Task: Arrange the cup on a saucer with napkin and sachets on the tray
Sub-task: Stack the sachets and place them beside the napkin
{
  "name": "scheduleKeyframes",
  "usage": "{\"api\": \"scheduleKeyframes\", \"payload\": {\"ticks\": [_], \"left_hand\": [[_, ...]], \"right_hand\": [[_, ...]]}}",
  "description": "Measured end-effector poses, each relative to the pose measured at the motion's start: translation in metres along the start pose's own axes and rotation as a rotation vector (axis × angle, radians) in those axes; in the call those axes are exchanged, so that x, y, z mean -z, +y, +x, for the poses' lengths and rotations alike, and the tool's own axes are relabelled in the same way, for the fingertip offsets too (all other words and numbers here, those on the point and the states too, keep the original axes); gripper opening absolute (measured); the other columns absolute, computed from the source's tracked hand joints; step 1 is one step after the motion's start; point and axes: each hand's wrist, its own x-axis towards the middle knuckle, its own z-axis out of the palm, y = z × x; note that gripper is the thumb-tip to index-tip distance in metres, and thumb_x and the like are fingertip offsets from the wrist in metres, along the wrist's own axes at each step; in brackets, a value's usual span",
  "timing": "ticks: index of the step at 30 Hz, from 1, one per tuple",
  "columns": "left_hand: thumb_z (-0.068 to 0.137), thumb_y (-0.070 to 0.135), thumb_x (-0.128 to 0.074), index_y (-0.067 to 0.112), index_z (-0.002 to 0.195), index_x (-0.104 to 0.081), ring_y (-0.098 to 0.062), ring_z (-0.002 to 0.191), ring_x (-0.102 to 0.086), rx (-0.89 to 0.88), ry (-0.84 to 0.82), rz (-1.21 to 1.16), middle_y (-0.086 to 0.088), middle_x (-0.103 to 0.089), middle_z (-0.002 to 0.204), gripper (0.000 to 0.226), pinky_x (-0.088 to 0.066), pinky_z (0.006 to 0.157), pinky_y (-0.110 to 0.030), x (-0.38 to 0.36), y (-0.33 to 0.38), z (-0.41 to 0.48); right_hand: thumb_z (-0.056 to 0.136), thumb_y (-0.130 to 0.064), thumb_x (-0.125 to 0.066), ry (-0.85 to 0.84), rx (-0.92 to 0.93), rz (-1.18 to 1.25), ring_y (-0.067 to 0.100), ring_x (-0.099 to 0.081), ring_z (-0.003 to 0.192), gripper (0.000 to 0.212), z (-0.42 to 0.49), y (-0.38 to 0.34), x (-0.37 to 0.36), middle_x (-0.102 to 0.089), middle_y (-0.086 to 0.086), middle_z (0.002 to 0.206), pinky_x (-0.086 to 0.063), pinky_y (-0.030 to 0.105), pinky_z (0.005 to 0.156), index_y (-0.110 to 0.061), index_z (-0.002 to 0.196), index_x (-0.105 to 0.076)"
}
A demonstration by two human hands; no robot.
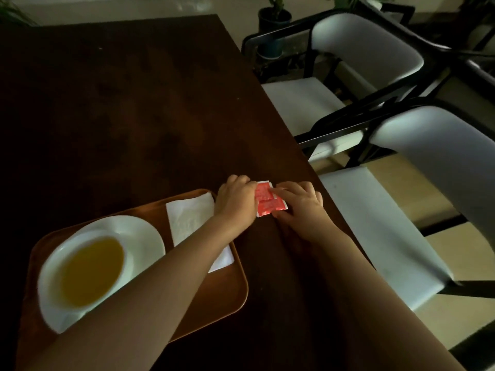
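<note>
2 red sachets [269, 200] lie on the table [134, 116], just right of the tray [227, 290], between the left hand [235, 202] and right hand [302, 203]; fingers of both press on them.

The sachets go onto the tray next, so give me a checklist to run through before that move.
1. Cup seated on saucer: ok.
2. Napkin lying on tray: ok.
3. Sachets on tray: not ok, they lie on the table beside it.
4. Left hand and right hand at the sachets: ok.
5. Firm grip on sachets: cannot tell.
6. Bare tray space for sachets: ok, near corner.
</note>
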Motion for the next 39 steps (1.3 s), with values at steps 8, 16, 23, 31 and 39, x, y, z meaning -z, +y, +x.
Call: {"api": "scheduleKeyframes", "payload": {"ticks": [8, 16, 23, 31, 39], "left_hand": [[0.093, 0.025, -0.046, 0.01, 0.134, -0.042, -0.026, 0.123, -0.038, -0.078, 0.014, 0.085, -0.01, -0.046, 0.134, 0.044, -0.037, 0.099, -0.038, -0.003, -0.004, 0.001], [0.097, 0.015, -0.035, 0.01, 0.123, -0.053, -0.027, 0.101, -0.06, -0.099, 0.005, -0.238, -0.014, -0.065, 0.113, 0.032, -0.051, 0.084, -0.037, 0.017, 0.002, -0.004], [0.098, 0.019, -0.034, 0.012, 0.119, -0.054, -0.009, 0.067, -0.062, 0.245, -0.129, -0.909, -0.003, -0.061, 0.096, 0.03, -0.053, 0.053, -0.012, 0.031, 0.009, -0.028], [0.095, 0.012, -0.04, 0.014, 0.103, -0.06, -0.016, 0.071, -0.071, 0.39, -0.104, -1.396, -0.008, -0.069, 0.09, 0.021, -0.059, 0.062, -0.025, 0.05, 0.006, -0.087], [0.09, 0.011, -0.05, 0.019, 0.117, -0.059, -0.018, 0.08, -0.071, 0.36, -0.059, -1.53, -0.004, -0.071, 0.096, 0.029, -0.06, 0.065, -0.029, 0.082, -0.004, -0.161]], "right_hand": [[0.082, -0.039, -0.061, 0.128, 0.123, -0.059, 0.024, -0.043, 0.116, 0.045, 0.006, 0.002, -0.001, -0.058, 0.001, 0.125, -0.03, 0.038, 0.093, -0.022, 0.123, -0.055], [0.087, -0.029, -0.058, 0.354, 0.122, 0.141, 0.025, -0.061, 0.088, 0.028, 0.004, -0.007, 0.004, -0.069, 0.008, 0.099, -0.05, 0.039, 0.077, -0.014, 0.111, -0.059], [0.09, -0.022, -0.053, 0.371, -0.021, 0.544, 0.005, -0.059, 0.098, 0.028, -0.007, -0.022, 0.015, -0.059, -0.009, 0.108, -0.051, 0.021, 0.077, -0.025, 0.118, -0.053], [0.094, -0.021, -0.047, 0.359, -0.16, 0.876, -0.004, -0.064, 0.068, 0.021, -0.037, -0.039, 0.042, -0.064, -0.008, 0.085, -0.047, 0.007, 0.052, -0.023, 0.11, -0.061], [0.086, -0.016, -0.06, 0.159, -0.119, 1.004, 0.009, -0.068, 0.081, 0.026, -0.082, -0.101, 0.066, -0.069, 0.006, 0.097, -0.055, 0.024, 0.063, -0.026, 0.11, -0.06]]}}
